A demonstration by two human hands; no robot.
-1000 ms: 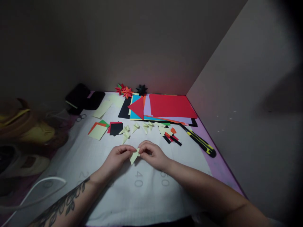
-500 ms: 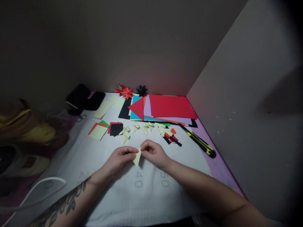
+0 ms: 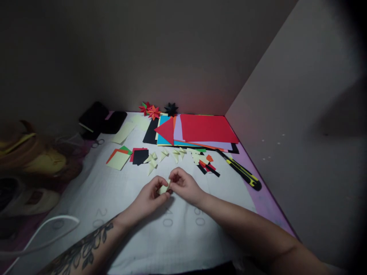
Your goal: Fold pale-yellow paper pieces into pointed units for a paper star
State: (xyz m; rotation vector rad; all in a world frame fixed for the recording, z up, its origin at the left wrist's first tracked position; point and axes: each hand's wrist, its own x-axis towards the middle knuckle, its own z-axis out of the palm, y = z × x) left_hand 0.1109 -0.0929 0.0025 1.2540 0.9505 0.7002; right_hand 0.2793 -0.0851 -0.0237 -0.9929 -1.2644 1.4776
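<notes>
Between my two hands is a small piece of pale yellow paper (image 3: 163, 189), partly hidden by the fingers. My left hand (image 3: 151, 194) curls round its left side, with the thumb at its lower edge. The thumb and fingertips of my right hand (image 3: 185, 185) pinch its right edge. Just beyond the hands lie several folded pale yellow paper pieces (image 3: 152, 164). Further left are small paper squares, with a pale yellow square (image 3: 118, 160) on top of orange and green ones, and a black square (image 3: 140, 157) over red.
Paper scraps (image 3: 205, 160) and a yellow-and-black utility knife (image 3: 243, 175) lie to the right. Coloured sheets, a red one (image 3: 209, 129) uppermost, are stacked at the back near folded paper stars (image 3: 153, 112). Scissors (image 3: 98, 143) and a white cable (image 3: 57, 218) are on the left.
My left thumb has moved down and right along the pale yellow paper, and the fingers have curled over it. Less of the paper shows now. My right hand keeps its pinch.
</notes>
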